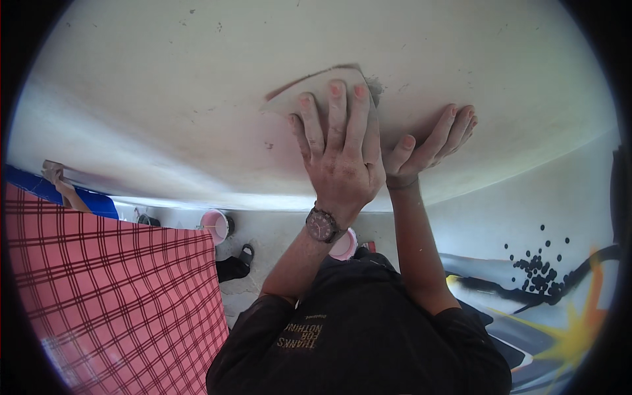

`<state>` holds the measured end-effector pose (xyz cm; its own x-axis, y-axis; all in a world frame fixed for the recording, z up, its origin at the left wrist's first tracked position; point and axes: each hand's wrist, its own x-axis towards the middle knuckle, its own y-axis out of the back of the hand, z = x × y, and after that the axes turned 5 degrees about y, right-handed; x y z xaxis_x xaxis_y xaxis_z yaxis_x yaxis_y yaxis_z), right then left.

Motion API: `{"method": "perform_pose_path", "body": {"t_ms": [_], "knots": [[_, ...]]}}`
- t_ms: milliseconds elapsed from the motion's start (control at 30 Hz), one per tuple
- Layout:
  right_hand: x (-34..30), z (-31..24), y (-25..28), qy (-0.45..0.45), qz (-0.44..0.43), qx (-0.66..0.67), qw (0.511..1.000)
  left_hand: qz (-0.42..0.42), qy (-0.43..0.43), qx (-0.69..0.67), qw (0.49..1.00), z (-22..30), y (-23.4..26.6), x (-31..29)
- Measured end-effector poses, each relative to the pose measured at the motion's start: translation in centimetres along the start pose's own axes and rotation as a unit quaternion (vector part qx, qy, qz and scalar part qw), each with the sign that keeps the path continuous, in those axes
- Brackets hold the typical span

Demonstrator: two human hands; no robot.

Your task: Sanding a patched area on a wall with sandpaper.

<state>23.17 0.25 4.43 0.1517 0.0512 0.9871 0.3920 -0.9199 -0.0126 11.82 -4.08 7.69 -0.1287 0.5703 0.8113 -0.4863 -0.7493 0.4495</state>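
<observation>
A person presses a sheet of sandpaper (329, 92) flat against a pale plastered wall (164, 99) with the left hand (339, 155), fingers spread open on the sheet. The right hand (428, 141) rests just beside it, open, fingertips touching the wall. A wristwatch (322, 225) sits on the left wrist. Below, a pink bucket (215, 226) stands on the floor beside a red checked cloth (112, 296).

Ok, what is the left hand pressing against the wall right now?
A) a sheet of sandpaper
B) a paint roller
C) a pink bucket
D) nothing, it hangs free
A: the left hand lies flat, fingers spread, on a tan sheet of sandpaper held against the pale wall, while the right hand rests bare on the wall beside it.
</observation>
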Motion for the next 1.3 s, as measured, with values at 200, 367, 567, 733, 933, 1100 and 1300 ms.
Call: {"method": "perform_pose_path", "body": {"t_ms": [200, 367, 567, 733, 933, 1100, 1300], "knots": [[-0.5, 0.0, 0.0, 0.007, -0.001, 0.001, 1.000, -0.022, -0.016, -0.015, 1.000, 0.5, 0.6, 0.7], [-0.3, -0.2, 0.4, 0.007, -0.012, -0.001, 1.000, -0.035, -0.008, -0.009, 0.999, 0.6, 1.0, 0.2], [0.0, 0.2, 0.3, 0.005, -0.003, -0.016, 1.000, -0.052, 0.006, 0.001, 0.999, -0.3, 0.8, -0.9], [-0.2, -0.2, 0.3, 0.007, -0.012, -0.014, 1.000, -0.052, -0.004, 0.006, 0.999, -0.2, 1.4, 0.5], [-0.4, 0.2, 0.3, -0.001, -0.005, -0.015, 1.000, -0.058, -0.011, -0.012, 0.998, -2.3, 0.8, -1.6], [-0.5, 0.1, 0.7, 0.025, -0.018, -0.053, 0.998, -0.007, -0.025, -0.011, 1.000, -3.2, 0.8, -0.2], [-0.6, 1.0, 1.0, 0.030, -0.014, -0.065, 0.997, 0.019, -0.030, 0.001, 0.999, -4.8, -0.2, -1.1]]}}
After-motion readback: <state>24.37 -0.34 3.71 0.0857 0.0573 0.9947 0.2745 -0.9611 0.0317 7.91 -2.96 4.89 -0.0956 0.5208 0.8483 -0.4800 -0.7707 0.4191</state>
